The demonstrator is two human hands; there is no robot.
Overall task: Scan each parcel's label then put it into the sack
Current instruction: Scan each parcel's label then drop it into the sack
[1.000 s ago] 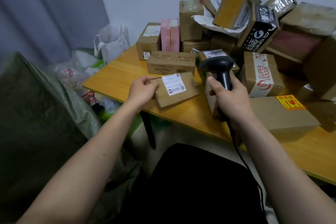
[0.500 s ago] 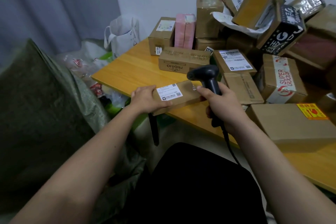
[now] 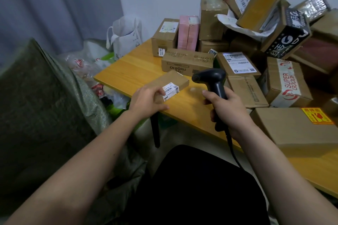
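My left hand (image 3: 148, 99) grips a small flat cardboard parcel (image 3: 172, 81) by its near end, over the table's front left corner. Its white barcode label (image 3: 171, 89) faces up beside my fingers. My right hand (image 3: 226, 107) holds a black handheld barcode scanner (image 3: 212, 80) by the handle, its head pointing left toward the parcel, a short gap between them. The scanner's cable runs down past my wrist. The green woven sack (image 3: 42, 107) stands open at the left, below the table edge.
A wooden table (image 3: 135, 67) carries a pile of several cardboard parcels, among them a MIORIO box (image 3: 186, 62), a pink box (image 3: 188, 33) and a large box with a yellow sticker (image 3: 300, 128). A white tote bag (image 3: 126, 38) and plastic bags lie beyond the sack.
My left hand has turned the small parcel so its far end points away, its label now near my fingers. The scanner has drawn back to the right, away from the parcel.
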